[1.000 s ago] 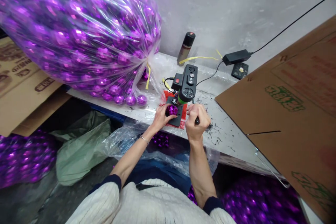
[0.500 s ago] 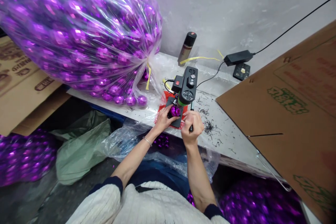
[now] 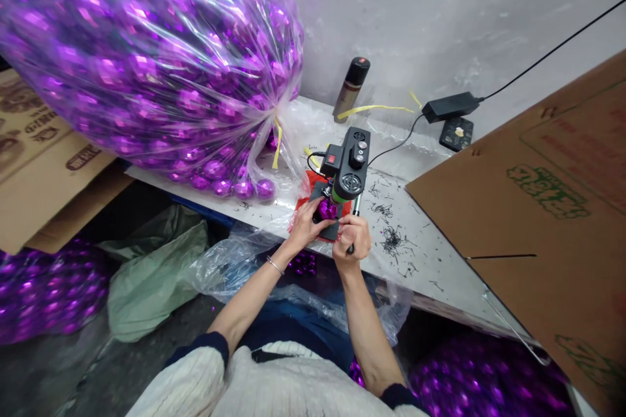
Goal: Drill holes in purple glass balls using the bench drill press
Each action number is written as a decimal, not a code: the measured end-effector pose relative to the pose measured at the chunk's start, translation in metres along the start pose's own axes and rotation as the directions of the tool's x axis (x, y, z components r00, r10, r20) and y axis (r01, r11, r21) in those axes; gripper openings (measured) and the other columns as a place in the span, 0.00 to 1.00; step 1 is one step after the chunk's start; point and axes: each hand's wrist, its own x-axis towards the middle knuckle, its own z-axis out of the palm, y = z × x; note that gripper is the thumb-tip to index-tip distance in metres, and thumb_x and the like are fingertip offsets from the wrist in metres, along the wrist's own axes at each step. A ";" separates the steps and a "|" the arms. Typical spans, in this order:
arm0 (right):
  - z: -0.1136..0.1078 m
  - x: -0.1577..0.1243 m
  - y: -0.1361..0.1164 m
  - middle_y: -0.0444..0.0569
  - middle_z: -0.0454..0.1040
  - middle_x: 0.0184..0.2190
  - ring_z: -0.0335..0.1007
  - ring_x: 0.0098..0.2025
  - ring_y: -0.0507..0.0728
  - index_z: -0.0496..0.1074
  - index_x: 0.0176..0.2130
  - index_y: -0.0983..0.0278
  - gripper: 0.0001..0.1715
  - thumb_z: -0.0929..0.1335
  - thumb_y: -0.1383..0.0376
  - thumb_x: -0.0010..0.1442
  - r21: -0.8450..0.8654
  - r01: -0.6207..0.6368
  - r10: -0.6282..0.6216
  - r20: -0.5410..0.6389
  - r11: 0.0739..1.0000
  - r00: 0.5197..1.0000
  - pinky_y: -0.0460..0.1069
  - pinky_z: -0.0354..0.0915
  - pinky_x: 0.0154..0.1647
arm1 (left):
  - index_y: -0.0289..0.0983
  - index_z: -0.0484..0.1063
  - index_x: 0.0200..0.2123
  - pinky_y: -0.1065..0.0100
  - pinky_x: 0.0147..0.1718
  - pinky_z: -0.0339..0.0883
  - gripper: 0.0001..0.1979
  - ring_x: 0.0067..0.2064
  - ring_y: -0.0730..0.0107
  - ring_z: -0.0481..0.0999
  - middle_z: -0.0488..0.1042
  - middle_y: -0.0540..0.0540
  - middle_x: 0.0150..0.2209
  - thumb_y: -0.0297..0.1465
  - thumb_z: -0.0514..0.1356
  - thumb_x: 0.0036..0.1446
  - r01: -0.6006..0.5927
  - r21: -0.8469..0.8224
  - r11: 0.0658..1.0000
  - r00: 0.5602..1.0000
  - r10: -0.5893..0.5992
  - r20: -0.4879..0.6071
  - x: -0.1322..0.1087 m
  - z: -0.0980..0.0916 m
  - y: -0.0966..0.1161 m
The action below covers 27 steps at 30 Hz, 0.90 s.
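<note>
A small black machine (image 3: 352,159) with two round vents and a side switch box stands on the bench over a red sheet (image 3: 315,177). Under its head sits a shiny purple faceted ball (image 3: 327,209). My left hand (image 3: 304,225) is closed around the ball's near left side, its thumb reaching across in front. On the machine's right, my right hand (image 3: 352,238) is wrapped around the dark grip of a lever, whose metal rod (image 3: 357,203) shows above the fist. The contact between head and ball is partly hidden.
A large clear bag of purple balls (image 3: 195,98) fills the left. Behind the machine stand a spray can (image 3: 351,90) and a power adapter (image 3: 450,107). Black pin-like bits (image 3: 392,241) litter the bench. A cardboard box (image 3: 538,208) borders the right.
My right hand has moved slightly down and toward me with the lever grip. My left hand stays on the ball. The view has shifted a little.
</note>
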 end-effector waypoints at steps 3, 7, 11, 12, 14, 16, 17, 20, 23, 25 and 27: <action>0.001 -0.002 0.001 0.46 0.71 0.31 0.71 0.34 0.53 0.64 0.32 0.61 0.11 0.59 0.69 0.66 0.008 -0.007 0.007 -0.016 1.000 1.000 0.50 0.66 0.36 | 0.37 0.66 0.60 0.52 0.55 0.69 0.30 0.55 0.54 0.75 0.75 0.37 0.54 0.42 0.66 0.57 -0.005 -0.003 1.000 1.000 0.005 -0.005 0.000 0.001 -0.001; 0.004 -0.003 0.003 0.45 0.70 0.29 0.70 0.32 0.53 0.63 0.31 0.61 0.12 0.59 0.69 0.66 0.030 0.011 -0.009 -0.040 0.999 0.999 0.50 0.66 0.35 | 0.38 0.66 0.60 0.52 0.55 0.68 0.30 0.56 0.54 0.74 0.75 0.37 0.55 0.41 0.66 0.57 0.005 -0.009 1.000 1.000 -0.005 -0.002 0.000 0.000 0.000; 0.007 -0.001 0.003 0.45 0.68 0.28 0.68 0.31 0.53 0.63 0.31 0.61 0.12 0.58 0.69 0.66 0.051 0.013 -0.010 -0.068 0.999 0.998 0.50 0.65 0.34 | 0.39 0.67 0.59 0.53 0.55 0.68 0.29 0.55 0.55 0.75 0.75 0.38 0.55 0.40 0.66 0.57 0.032 -0.011 0.999 0.999 -0.031 0.019 0.002 -0.002 0.002; 0.008 -0.001 0.003 0.45 0.68 0.28 0.68 0.31 0.53 0.63 0.31 0.61 0.12 0.58 0.69 0.66 0.054 0.015 -0.010 -0.080 0.998 0.997 0.50 0.65 0.34 | 0.39 0.67 0.59 0.53 0.55 0.68 0.29 0.55 0.55 0.74 0.75 0.38 0.55 0.40 0.66 0.57 0.037 -0.011 0.999 0.999 -0.036 0.024 0.002 -0.002 0.002; 0.010 -0.003 0.004 0.45 0.68 0.28 0.67 0.30 0.52 0.62 0.31 0.61 0.12 0.58 0.69 0.67 0.049 0.028 -0.024 -0.093 0.998 0.995 0.50 0.64 0.34 | 0.38 0.67 0.59 0.53 0.55 0.68 0.29 0.56 0.55 0.74 0.75 0.38 0.55 0.40 0.67 0.56 0.048 -0.010 0.999 0.999 -0.048 0.025 0.003 -0.003 0.002; 0.012 -0.006 0.006 0.45 0.68 0.28 0.67 0.30 0.52 0.61 0.30 0.61 0.12 0.58 0.69 0.66 0.019 0.070 -0.068 -0.086 0.997 0.994 0.49 0.64 0.32 | 0.38 0.67 0.59 0.53 0.55 0.68 0.30 0.56 0.54 0.74 0.75 0.38 0.54 0.41 0.67 0.56 0.064 -0.010 0.998 0.998 -0.063 0.027 0.003 -0.003 0.002; 0.012 -0.007 0.006 0.45 0.68 0.27 0.67 0.29 0.52 0.61 0.30 0.61 0.13 0.58 0.69 0.66 -0.002 0.094 -0.094 -0.072 0.996 0.993 0.49 0.64 0.32 | 0.38 0.67 0.59 0.53 0.55 0.68 0.30 0.56 0.54 0.74 0.75 0.38 0.54 0.41 0.67 0.55 0.071 -0.011 0.997 0.997 -0.071 0.030 0.004 -0.003 0.001; 0.011 -0.002 0.002 0.45 0.67 0.26 0.66 0.29 0.52 0.60 0.28 0.61 0.15 0.57 0.69 0.67 -0.026 0.098 -0.099 -0.064 0.995 0.993 0.48 0.64 0.30 | 0.38 0.68 0.59 0.54 0.56 0.67 0.30 0.56 0.54 0.74 0.75 0.38 0.54 0.41 0.67 0.55 0.082 -0.020 0.996 0.996 -0.082 0.037 0.006 -0.003 0.000; 0.007 0.020 -0.013 0.45 0.67 0.25 0.67 0.30 0.52 0.61 0.28 0.61 0.16 0.57 0.68 0.67 0.011 -0.045 0.046 -0.109 0.999 0.993 0.49 0.65 0.32 | 0.39 0.68 0.59 0.53 0.57 0.67 0.31 0.57 0.54 0.74 0.75 0.38 0.55 0.41 0.68 0.54 0.089 -0.044 0.995 0.995 -0.087 0.039 0.009 -0.002 -0.001; 0.002 0.040 -0.024 0.45 0.67 0.25 0.67 0.30 0.52 0.62 0.26 0.61 0.17 0.58 0.67 0.68 0.018 -0.143 0.144 -0.099 0.990 0.985 0.49 0.65 0.33 | 0.38 0.67 0.59 0.53 0.57 0.67 0.32 0.56 0.53 0.74 0.75 0.38 0.55 0.42 0.68 0.54 0.115 -0.068 0.991 0.993 -0.114 0.020 0.008 -0.003 -0.001; -0.003 0.057 -0.032 0.44 0.67 0.24 0.66 0.29 0.51 0.62 0.25 0.61 0.19 0.58 0.66 0.68 0.011 -0.200 0.200 -0.069 0.980 0.977 0.49 0.64 0.34 | 0.37 0.66 0.60 0.52 0.57 0.68 0.34 0.56 0.53 0.75 0.75 0.37 0.55 0.44 0.68 0.54 0.128 -0.082 0.988 0.991 -0.131 -0.039 0.000 -0.007 0.002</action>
